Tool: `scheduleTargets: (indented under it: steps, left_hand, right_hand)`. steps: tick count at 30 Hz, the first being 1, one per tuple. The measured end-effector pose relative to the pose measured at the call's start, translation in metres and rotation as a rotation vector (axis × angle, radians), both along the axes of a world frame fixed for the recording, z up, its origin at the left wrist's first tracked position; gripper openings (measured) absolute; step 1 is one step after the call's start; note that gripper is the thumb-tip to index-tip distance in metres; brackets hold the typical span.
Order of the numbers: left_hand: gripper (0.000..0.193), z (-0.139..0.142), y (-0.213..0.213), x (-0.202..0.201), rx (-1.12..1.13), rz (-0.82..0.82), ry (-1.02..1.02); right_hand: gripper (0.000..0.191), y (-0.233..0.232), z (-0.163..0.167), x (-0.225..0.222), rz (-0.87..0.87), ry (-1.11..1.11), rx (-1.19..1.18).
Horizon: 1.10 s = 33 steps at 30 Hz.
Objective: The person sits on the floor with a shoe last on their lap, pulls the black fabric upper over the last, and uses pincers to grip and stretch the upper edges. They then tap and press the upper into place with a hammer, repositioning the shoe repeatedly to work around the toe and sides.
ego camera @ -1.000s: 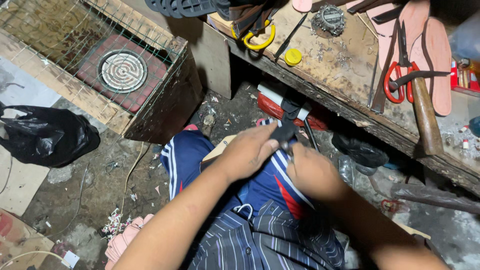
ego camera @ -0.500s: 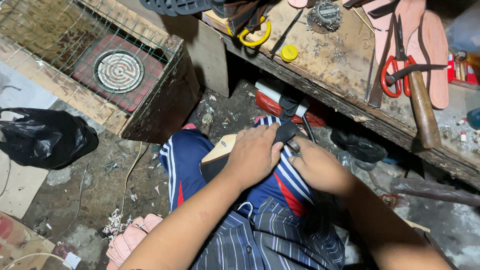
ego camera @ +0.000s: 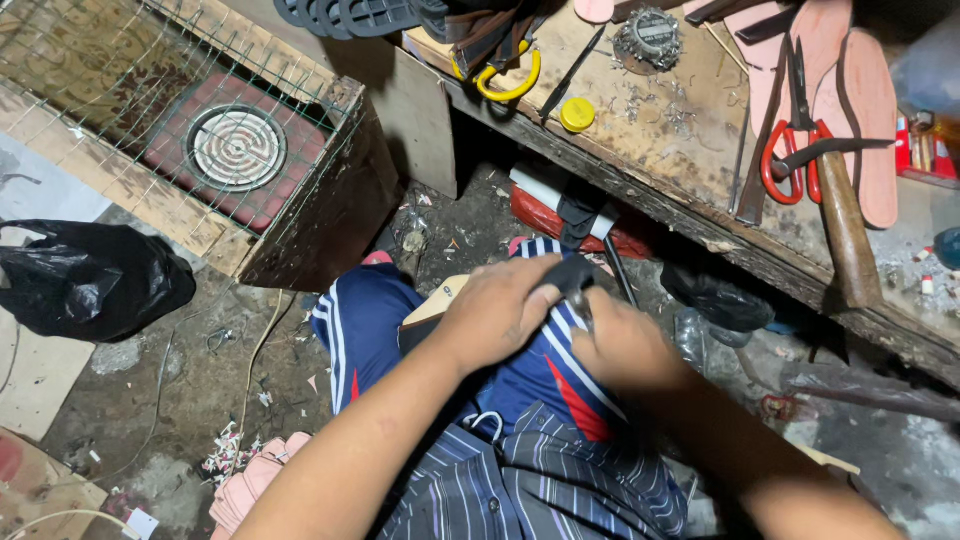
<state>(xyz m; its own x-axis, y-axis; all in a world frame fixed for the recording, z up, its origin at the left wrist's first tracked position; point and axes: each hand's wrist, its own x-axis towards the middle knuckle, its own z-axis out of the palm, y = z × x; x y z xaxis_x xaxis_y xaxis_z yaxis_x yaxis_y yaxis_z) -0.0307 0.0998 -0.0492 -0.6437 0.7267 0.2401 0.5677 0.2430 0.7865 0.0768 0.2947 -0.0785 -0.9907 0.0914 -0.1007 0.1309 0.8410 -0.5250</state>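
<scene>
My left hand (ego camera: 497, 312) is clamped over a dark strap piece (ego camera: 572, 272) on my lap, above a tan sole (ego camera: 437, 302) resting on my knee. My right hand (ego camera: 622, 342) closes round a thin metal tool (ego camera: 583, 312) touching the strap. Beyond, red-handled scissors (ego camera: 790, 160) and a hammer (ego camera: 845, 235) lie on the workbench (ego camera: 680, 150).

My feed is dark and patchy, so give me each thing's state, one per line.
left hand: pressed on a dark piece on the lap
right hand: grip closed on a small metal tool
red-handled scissors: shut, lying on the bench
black bag: crumpled on the floor
</scene>
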Motion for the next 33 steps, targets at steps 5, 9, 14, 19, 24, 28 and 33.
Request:
scheduleTargets:
  steps: [5, 9, 14, 19, 24, 28, 33]
  left_hand:
    - [0.04, 0.003, 0.014, 0.004, -0.154, 0.106, -0.032]
    - [0.034, 0.003, 0.02, 0.009, -0.279, 0.108, -0.002]
    - [0.042, 0.003, 0.017, 0.021, -0.172, 0.141, 0.14]
    - [0.042, -0.001, 0.012, 0.013, -0.116, 0.052, 0.054]
    - [0.035, 0.0, 0.025, -0.001, -0.142, 0.075, -0.021]
    - [0.029, 0.005, 0.032, 0.004, -0.31, 0.101, -0.064]
    - [0.031, 0.004, 0.024, 0.023, -0.194, 0.135, 0.083]
  right_hand:
    - [0.035, -0.004, 0.016, 0.0, -0.011, -0.339, 0.188]
    - [0.033, 0.011, 0.036, -0.017, 0.145, -0.176, -0.057]
    - [0.031, 0.028, 0.045, -0.009, 0.123, -0.245, 0.002]
    - [0.02, 0.003, 0.024, 0.015, 0.002, -0.208, 0.125]
    - [0.019, -0.013, 0.011, 0.006, 0.032, -0.032, 0.26]
    - [0.023, 0.013, 0.029, -0.007, 0.14, -0.025, 0.074]
    - [0.028, 0.033, 0.038, -0.007, 0.112, -0.325, 0.027]
